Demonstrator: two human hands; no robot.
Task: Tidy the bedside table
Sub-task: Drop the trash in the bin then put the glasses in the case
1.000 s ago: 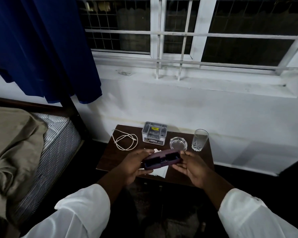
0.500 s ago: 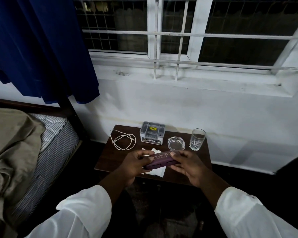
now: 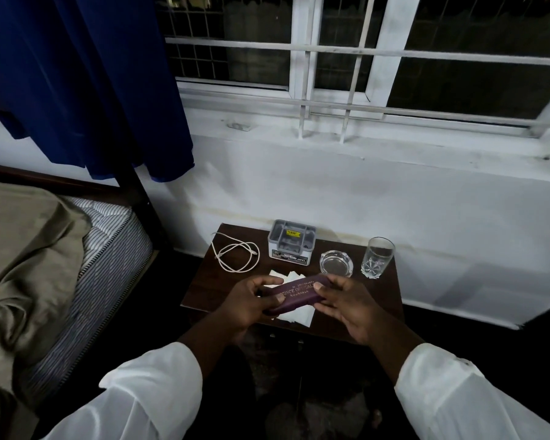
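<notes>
A closed maroon spectacle case (image 3: pixel 296 293) with gold lettering is held just above the dark wooden bedside table (image 3: pixel 204 290). My left hand (image 3: pixel 248 303) grips its left end and my right hand (image 3: pixel 346 306) grips its right end. White tissue paper (image 3: pixel 294 314) lies on the table under the case. Behind it sit a coiled white cable (image 3: pixel 235 257), a grey plastic organiser box (image 3: pixel 291 242), a glass ashtray (image 3: pixel 336 262) and a drinking glass (image 3: pixel 377 257).
A bed with a striped mattress (image 3: pixel 108 249) and a rumpled khaki sheet (image 3: pixel 23 258) stands to the left of the table. A blue curtain (image 3: pixel 86 84) hangs above it. A white wall and a barred window (image 3: pixel 346 68) lie behind. The floor in front is dark.
The case was open one second ago with its inside showing. It is shut now, lettered lid up, and both hands hold it a little lower over the tissue.
</notes>
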